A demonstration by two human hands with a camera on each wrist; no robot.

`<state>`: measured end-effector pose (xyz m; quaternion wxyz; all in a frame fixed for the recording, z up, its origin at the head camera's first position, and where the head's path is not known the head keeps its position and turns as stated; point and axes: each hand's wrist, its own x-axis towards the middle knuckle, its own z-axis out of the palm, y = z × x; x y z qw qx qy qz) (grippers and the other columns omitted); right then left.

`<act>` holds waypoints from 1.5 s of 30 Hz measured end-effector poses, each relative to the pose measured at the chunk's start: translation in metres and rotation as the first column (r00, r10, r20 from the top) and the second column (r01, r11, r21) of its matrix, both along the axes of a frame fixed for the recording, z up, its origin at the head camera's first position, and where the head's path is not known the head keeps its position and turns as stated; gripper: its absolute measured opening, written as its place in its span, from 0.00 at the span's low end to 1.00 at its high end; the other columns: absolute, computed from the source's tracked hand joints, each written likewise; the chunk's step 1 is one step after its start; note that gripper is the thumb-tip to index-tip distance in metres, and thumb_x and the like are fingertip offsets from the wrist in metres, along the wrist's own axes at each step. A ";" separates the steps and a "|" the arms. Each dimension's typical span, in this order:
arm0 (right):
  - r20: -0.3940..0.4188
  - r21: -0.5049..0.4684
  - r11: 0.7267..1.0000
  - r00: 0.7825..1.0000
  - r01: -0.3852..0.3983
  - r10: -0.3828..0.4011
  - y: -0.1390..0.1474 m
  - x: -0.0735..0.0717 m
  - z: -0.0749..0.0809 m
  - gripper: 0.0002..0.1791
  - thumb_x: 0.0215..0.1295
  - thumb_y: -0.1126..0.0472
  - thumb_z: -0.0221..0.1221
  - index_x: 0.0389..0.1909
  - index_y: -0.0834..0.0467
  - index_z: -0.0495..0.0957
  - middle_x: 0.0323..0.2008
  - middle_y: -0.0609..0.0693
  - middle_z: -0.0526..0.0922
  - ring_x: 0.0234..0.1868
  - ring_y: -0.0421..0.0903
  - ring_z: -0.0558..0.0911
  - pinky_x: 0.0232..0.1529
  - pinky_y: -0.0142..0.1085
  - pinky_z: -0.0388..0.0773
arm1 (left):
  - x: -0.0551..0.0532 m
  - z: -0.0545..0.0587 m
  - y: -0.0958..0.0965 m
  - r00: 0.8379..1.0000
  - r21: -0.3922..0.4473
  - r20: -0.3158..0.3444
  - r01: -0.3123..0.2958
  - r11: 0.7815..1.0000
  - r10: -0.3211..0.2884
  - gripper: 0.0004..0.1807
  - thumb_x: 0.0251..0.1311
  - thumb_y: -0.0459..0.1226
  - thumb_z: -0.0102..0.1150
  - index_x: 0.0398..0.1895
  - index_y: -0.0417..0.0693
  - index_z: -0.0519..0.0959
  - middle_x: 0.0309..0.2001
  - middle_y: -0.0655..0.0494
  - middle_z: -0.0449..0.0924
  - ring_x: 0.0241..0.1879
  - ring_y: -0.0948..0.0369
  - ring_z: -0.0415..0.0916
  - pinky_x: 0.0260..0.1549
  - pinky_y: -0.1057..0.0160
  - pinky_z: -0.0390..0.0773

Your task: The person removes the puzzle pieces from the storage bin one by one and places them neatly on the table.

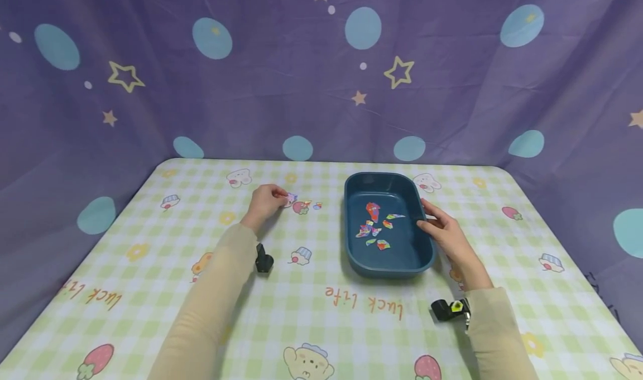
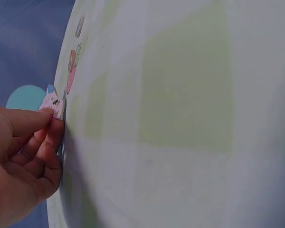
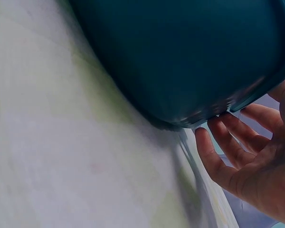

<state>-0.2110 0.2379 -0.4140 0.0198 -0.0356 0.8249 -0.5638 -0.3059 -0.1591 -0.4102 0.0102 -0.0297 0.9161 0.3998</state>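
My left hand (image 1: 264,206) pinches a small pink and blue sticker (image 2: 52,104) between thumb and fingers, low over the tablecloth. Just right of it on the cloth lie two small colourful stickers (image 1: 317,206), close to a printed strawberry. A dark teal rectangular tub (image 1: 406,253) stands right of centre, and several shiny multicoloured stickers (image 1: 373,211) are scattered on its floor. At the tub's right side my right hand (image 1: 447,236) grips the rim, thumb over the edge and fingers against the outer wall (image 3: 180,71).
A pale green checked tablecloth (image 1: 166,307) with printed cartoons and lettering covers the table. Behind it hangs a purple curtain (image 1: 281,90) with stars and dots. Black wrist-camera mounts (image 1: 263,260) jut out beside both forearms.
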 end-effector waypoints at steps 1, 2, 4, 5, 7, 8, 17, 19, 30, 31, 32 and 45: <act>0.001 0.001 1.000 1.000 -0.001 0.001 0.000 0.000 0.000 0.33 0.63 0.56 0.54 0.68 0.52 0.55 0.63 0.59 0.63 0.45 0.29 0.72 0.42 0.19 0.70 | 0.000 0.000 0.000 1.000 -0.003 0.004 -0.005 1.000 0.005 0.08 0.54 0.31 0.57 0.38 0.40 0.79 0.36 0.47 0.78 0.33 0.57 0.72 0.32 0.66 0.72; 0.003 0.001 1.000 1.000 -0.002 0.002 0.000 0.000 0.000 0.33 0.63 0.56 0.54 0.68 0.52 0.55 0.63 0.59 0.62 0.46 0.30 0.72 0.42 0.19 0.70 | 0.000 -0.001 0.000 1.000 -0.003 0.008 -0.008 1.000 0.008 0.08 0.54 0.31 0.57 0.38 0.41 0.79 0.37 0.47 0.78 0.33 0.57 0.72 0.32 0.66 0.72; 0.008 0.003 1.000 1.000 0.002 -0.002 -0.001 0.000 0.000 0.33 0.63 0.57 0.54 0.68 0.52 0.55 0.64 0.58 0.62 0.46 0.30 0.72 0.42 0.19 0.69 | -0.001 -0.003 0.000 1.000 -0.004 0.011 -0.011 1.000 0.011 0.09 0.54 0.31 0.57 0.38 0.41 0.80 0.37 0.47 0.78 0.33 0.57 0.72 0.32 0.66 0.72; 0.011 0.001 1.000 1.000 0.002 -0.002 -0.001 0.000 0.000 0.33 0.63 0.57 0.54 0.68 0.52 0.54 0.64 0.58 0.62 0.47 0.31 0.72 0.42 0.19 0.69 | -0.002 -0.003 0.001 1.000 -0.005 0.014 -0.014 1.000 0.014 0.09 0.54 0.31 0.57 0.38 0.42 0.80 0.37 0.47 0.78 0.33 0.57 0.72 0.33 0.66 0.73; 0.015 0.000 1.000 1.000 0.005 -0.005 -0.001 0.000 -0.001 0.33 0.63 0.57 0.54 0.68 0.52 0.54 0.64 0.58 0.62 0.47 0.31 0.72 0.42 0.19 0.69 | -0.003 -0.005 0.001 1.000 -0.010 0.016 -0.017 1.000 0.017 0.08 0.54 0.31 0.57 0.38 0.42 0.80 0.37 0.47 0.78 0.33 0.57 0.72 0.33 0.65 0.73; 0.014 0.000 1.000 1.000 0.006 -0.006 -0.001 0.000 -0.001 0.33 0.63 0.57 0.54 0.68 0.52 0.55 0.64 0.58 0.62 0.47 0.31 0.72 0.42 0.19 0.69 | -0.003 -0.005 0.002 1.000 -0.014 0.017 -0.017 1.000 0.018 0.08 0.54 0.31 0.57 0.38 0.42 0.80 0.37 0.47 0.79 0.33 0.57 0.73 0.34 0.66 0.73; -0.043 -0.013 1.000 0.999 -0.005 0.004 -0.001 0.001 -0.001 0.33 0.62 0.56 0.55 0.68 0.52 0.57 0.61 0.62 0.64 0.48 0.37 0.74 0.43 0.24 0.70 | -0.003 -0.005 0.004 1.000 -0.036 -0.001 0.009 0.999 -0.009 0.09 0.53 0.32 0.58 0.38 0.40 0.79 0.33 0.49 0.78 0.31 0.58 0.72 0.30 0.67 0.71; -0.037 -0.017 1.000 0.999 0.003 -0.004 -0.001 0.001 -0.001 0.33 0.62 0.56 0.55 0.67 0.52 0.57 0.61 0.62 0.64 0.47 0.34 0.74 0.42 0.23 0.70 | -0.002 -0.004 0.003 1.000 -0.044 -0.014 0.016 0.999 -0.017 0.09 0.53 0.32 0.58 0.38 0.40 0.79 0.33 0.48 0.78 0.31 0.59 0.72 0.30 0.68 0.71; 0.012 -0.007 1.000 1.000 0.013 -0.012 -0.001 0.001 0.002 0.33 0.63 0.56 0.54 0.68 0.50 0.54 0.64 0.58 0.62 0.48 0.30 0.71 0.43 0.19 0.68 | 0.007 0.021 0.017 0.972 -0.003 -0.131 0.199 0.980 -0.197 0.08 0.55 0.33 0.57 0.37 0.42 0.79 0.32 0.51 0.79 0.33 0.59 0.74 0.36 0.64 0.73; 0.012 -0.008 1.000 1.000 0.014 -0.014 -0.001 0.001 0.002 0.33 0.63 0.56 0.54 0.68 0.50 0.54 0.64 0.58 0.62 0.47 0.30 0.71 0.43 0.19 0.68 | 0.008 0.024 0.021 0.967 -0.006 -0.137 0.215 0.977 -0.213 0.08 0.55 0.33 0.57 0.38 0.42 0.79 0.33 0.51 0.79 0.33 0.58 0.74 0.37 0.63 0.73; 0.012 -0.009 1.000 1.000 0.015 -0.015 -0.001 0.001 0.002 0.33 0.63 0.56 0.54 0.68 0.50 0.55 0.64 0.58 0.62 0.47 0.29 0.71 0.43 0.19 0.68 | 0.009 0.028 0.026 0.962 0.000 -0.144 0.233 0.973 -0.230 0.08 0.55 0.33 0.57 0.38 0.42 0.79 0.33 0.50 0.79 0.32 0.56 0.75 0.36 0.62 0.74; -0.001 -0.012 1.000 1.000 0.005 -0.005 0.000 0.000 0.000 0.33 0.64 0.57 0.54 0.68 0.52 0.55 0.61 0.61 0.63 0.43 0.27 0.72 0.42 0.19 0.68 | 0.022 0.049 0.090 0.870 -0.098 -0.206 0.437 0.894 -0.448 0.06 0.55 0.35 0.59 0.36 0.45 0.79 0.31 0.54 0.79 0.32 0.61 0.74 0.32 0.66 0.74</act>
